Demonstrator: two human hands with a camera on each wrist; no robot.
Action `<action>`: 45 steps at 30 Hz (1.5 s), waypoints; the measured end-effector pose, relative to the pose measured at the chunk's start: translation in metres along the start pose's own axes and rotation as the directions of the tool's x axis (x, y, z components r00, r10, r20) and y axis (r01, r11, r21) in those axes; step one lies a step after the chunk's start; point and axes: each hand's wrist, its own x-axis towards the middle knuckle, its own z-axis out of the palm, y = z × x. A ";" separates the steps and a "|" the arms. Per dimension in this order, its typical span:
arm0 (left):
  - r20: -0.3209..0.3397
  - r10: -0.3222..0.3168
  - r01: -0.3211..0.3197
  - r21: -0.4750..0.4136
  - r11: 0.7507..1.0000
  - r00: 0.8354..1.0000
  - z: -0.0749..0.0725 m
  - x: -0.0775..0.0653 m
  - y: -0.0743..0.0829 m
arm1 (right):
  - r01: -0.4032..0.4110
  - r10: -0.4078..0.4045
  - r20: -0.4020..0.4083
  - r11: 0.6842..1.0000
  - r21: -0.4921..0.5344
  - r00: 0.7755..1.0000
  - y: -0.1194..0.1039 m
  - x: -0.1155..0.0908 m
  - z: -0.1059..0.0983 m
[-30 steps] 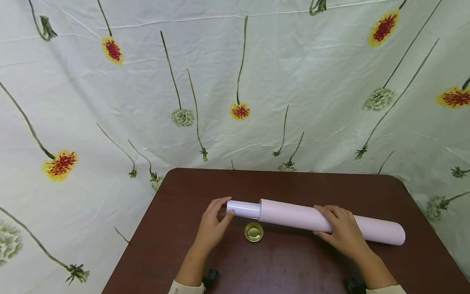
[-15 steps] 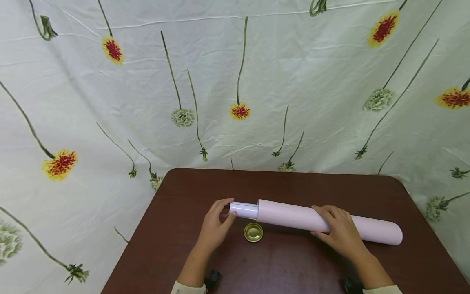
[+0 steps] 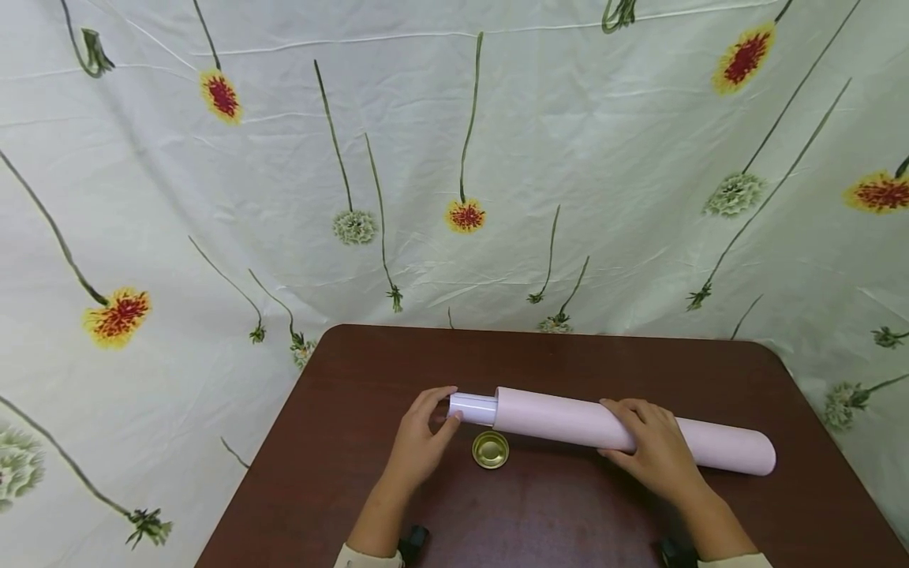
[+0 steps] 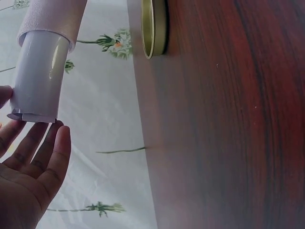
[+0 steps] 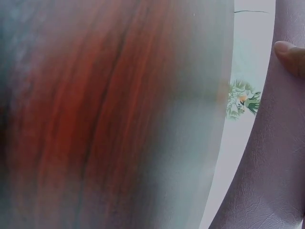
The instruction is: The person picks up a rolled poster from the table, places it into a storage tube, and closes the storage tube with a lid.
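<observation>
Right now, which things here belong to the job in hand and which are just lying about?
In the job:
white roll, touched by the left hand
pink tube, held by the right hand

Seemingly not in use:
gold lid, untouched on the table, possibly the tube's
floral cloth, behind the table

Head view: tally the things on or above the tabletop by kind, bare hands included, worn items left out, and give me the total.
Tube: 1, the pink tube
Roll: 1, the white roll, partly inside the tube
Lid: 1, the gold-coloured lid
Hands: 2, the left hand and the right hand
Total: 5
</observation>
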 end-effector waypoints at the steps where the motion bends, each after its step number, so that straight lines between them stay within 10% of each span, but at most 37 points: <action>1: 0.001 -0.001 0.001 -0.001 1.000 1.000 0.000 0.000 0.000 | -0.002 0.002 0.001 1.000 -0.001 1.000 0.000 0.000 0.000; 45: 0.105 0.044 -0.043 -0.019 0.999 0.993 0.016 -0.007 0.000 | 0.002 -0.002 0.000 1.000 0.008 1.000 -0.006 0.000 0.005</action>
